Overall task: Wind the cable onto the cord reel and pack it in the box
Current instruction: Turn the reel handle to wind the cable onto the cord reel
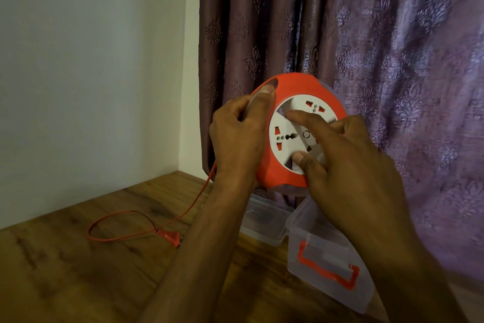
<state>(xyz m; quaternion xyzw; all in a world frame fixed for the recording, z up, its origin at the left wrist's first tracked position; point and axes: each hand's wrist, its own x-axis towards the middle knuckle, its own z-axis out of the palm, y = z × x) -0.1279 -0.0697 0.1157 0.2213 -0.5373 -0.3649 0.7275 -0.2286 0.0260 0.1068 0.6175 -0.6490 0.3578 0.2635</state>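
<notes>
I hold an orange cord reel [311,87] with a white socket face [290,126] up in front of the curtain. My left hand [241,136] grips its left rim, thumb on the top edge. My right hand [343,155] rests on the white centre, forefinger and thumb pressing the socket face. A thin orange cable [193,205] drops from under my left hand to the table, loops, and ends in an orange plug [170,237]. A clear plastic box [324,252] with an orange handle stands below the reel.
A clear lid [264,220] lies on the wooden table [78,270] just left of the box, partly behind my left forearm. A white wall is at left and a purple patterned curtain [392,47] hangs close behind the reel.
</notes>
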